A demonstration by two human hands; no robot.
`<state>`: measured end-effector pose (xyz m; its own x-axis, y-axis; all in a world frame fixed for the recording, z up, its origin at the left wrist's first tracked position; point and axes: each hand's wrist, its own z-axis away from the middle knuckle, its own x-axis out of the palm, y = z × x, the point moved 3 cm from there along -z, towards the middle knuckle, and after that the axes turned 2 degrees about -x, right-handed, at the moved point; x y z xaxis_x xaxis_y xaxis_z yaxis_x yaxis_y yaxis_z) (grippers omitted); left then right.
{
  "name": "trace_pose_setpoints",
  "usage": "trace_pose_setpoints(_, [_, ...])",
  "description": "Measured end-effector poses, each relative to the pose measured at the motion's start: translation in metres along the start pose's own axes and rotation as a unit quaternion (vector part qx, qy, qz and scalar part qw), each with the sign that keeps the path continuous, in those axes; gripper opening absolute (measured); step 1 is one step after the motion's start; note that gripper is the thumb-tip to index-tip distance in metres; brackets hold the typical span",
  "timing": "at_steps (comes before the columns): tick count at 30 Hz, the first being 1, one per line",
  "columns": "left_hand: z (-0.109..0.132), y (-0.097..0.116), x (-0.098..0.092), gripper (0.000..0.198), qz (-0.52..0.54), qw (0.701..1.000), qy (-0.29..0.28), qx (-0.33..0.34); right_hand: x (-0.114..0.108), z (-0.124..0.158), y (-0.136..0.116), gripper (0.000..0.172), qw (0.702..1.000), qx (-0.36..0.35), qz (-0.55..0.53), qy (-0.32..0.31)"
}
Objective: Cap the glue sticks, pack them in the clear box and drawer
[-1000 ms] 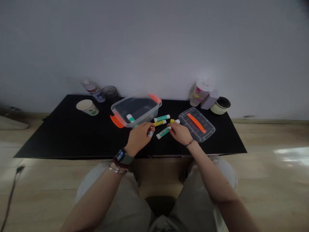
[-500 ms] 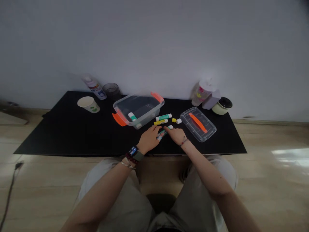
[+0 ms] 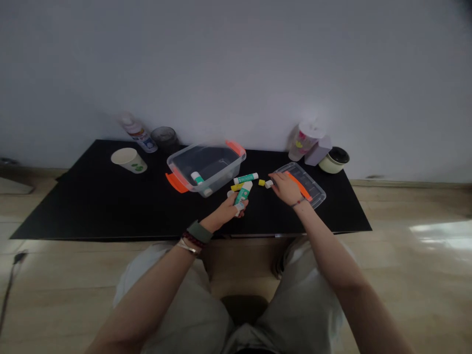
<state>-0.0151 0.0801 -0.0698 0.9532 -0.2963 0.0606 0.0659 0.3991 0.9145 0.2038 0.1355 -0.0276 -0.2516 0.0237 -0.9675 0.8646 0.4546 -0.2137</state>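
My left hand (image 3: pixel 224 212) is wrapped round a green and white glue stick (image 3: pixel 244 192), tilted with its white end up, just above the table. My right hand (image 3: pixel 286 189) reaches over the lid's left side, thumb and fingertips closed about a white cap (image 3: pixel 269 184) at table level. Beside it sits a small yellow cap (image 3: pixel 261 182). Another green glue stick (image 3: pixel 246 178) lies behind the held one, and a yellow glue stick (image 3: pixel 237 187) is partly hidden by it. One more green glue stick (image 3: pixel 197 177) is inside the clear plastic box (image 3: pixel 224 173).
The clear lid (image 3: pixel 316 189) with an orange handle lies on the right of the black table (image 3: pixel 92 211). A paper cup (image 3: pixel 130 161), a spray can (image 3: pixel 138 135) and a dark cup (image 3: pixel 165 139) stand left. At the back right are a plastic tumbler (image 3: pixel 303 142) and a lidded pot (image 3: pixel 334 161).
My left hand has raised the green glue stick from the table and turned it more upright. My right hand has left that stick and moved right to the white cap. The view has shifted slightly.
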Motion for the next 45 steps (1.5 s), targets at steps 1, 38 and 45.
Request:
trace_pose_setpoints(1, [0.0,-0.001,0.0,0.046,0.007,1.0,-0.003,-0.003,0.006,-0.001,0.005,0.041,1.0,-0.005,0.011,-0.013])
trace_pose_setpoints(38, [0.035,0.021,0.009,0.06,0.046,0.992,-0.117,0.033,-0.007,0.007,-0.053,0.04,0.812,0.018,-0.583,-0.011])
trace_pose_setpoints(45, [0.045,0.026,0.012,0.055,0.114,0.975,-0.188,-0.022,-0.02,0.017,-0.062,0.035,0.876,-0.062,-0.478,-0.003])
